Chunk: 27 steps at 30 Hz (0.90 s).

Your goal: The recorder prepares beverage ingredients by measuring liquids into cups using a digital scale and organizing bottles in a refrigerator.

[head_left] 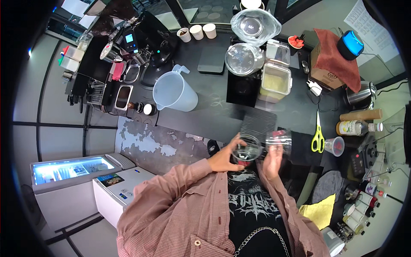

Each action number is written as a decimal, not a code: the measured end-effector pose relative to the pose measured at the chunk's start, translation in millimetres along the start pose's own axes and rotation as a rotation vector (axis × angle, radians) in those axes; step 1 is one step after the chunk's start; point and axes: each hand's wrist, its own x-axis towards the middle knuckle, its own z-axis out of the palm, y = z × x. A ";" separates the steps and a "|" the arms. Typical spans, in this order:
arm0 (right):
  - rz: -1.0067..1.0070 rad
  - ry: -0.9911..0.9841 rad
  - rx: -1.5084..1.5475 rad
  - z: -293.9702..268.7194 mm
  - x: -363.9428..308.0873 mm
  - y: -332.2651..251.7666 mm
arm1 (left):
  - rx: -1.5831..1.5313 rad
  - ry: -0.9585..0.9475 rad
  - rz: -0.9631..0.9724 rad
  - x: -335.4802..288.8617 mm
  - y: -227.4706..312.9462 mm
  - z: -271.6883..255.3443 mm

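Standing at the bench's [214, 96] near edge, the person curls the fingers of the left hand [227, 157] around a clear, round-rimmed cup [253, 150] held over that edge. Just beside it, the right hand's [272, 162] fingers touch a clear plastic container with something red in it [284, 141]; it blurs, and I can't tell whether they grip. Beyond lies a dark ribbed mat [258, 121]; toward the bench's right edge, yellow-green-handled scissors [317, 142] lie near a small translucent cup [335, 146].
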 end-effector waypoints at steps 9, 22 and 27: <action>0.056 -0.201 -0.192 94.5 -5.2 120.0 | -0.061 0.215 0.104 -58.5 -83.7 -96.4; -0.071 -0.097 -0.213 105.6 3.3 152.1 | 0.600 0.042 0.142 -138.9 102.1 -225.0; -0.010 -0.178 -0.257 118.6 7.1 155.3 | 1.013 0.022 0.042 -118.4 67.1 -271.0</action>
